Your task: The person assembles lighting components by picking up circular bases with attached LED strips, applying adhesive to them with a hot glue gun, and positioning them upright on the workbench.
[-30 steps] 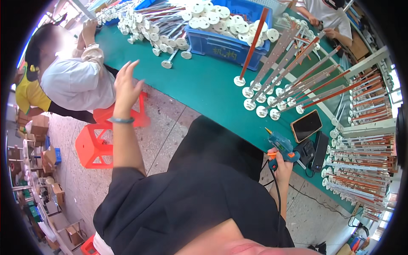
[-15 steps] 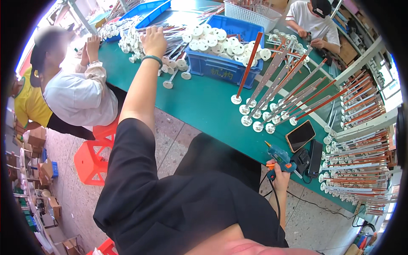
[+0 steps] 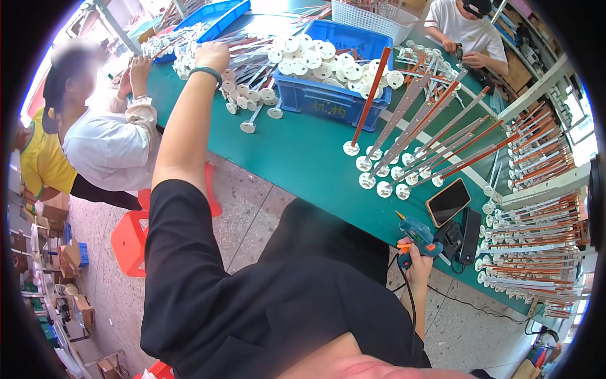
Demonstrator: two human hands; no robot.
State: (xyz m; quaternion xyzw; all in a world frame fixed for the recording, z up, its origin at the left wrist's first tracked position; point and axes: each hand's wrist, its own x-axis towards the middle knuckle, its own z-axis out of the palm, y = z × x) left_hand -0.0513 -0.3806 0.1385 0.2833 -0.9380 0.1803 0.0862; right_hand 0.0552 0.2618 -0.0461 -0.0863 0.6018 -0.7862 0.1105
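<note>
My right hand (image 3: 418, 265) is wrapped round a blue-green hot glue gun (image 3: 416, 232) with an orange trigger, its nozzle over the table's near edge. Far to the left, my left hand (image 3: 213, 57) is at the pile of metal strips with white round discs (image 3: 243, 95) on their ends. Its fingers look curled in, and what they hold, if anything, is hidden. Ahead of the glue gun, several strips, some brown and some silver, stand on white disc bases (image 3: 384, 188), most of them leaning to the right.
A blue crate (image 3: 334, 104) heaped with white discs stands mid-table before a white basket (image 3: 372, 25). A phone (image 3: 448, 202) and black adapter (image 3: 468, 235) lie right of the glue gun. Racked strips (image 3: 536, 234) line the right side. Co-workers (image 3: 107, 148) (image 3: 467, 38) sit left and far right.
My left hand has moved left across the pile, its fingers now curled in, and more discs show beside it. My right hand keeps the glue gun in nearly the same place.
</note>
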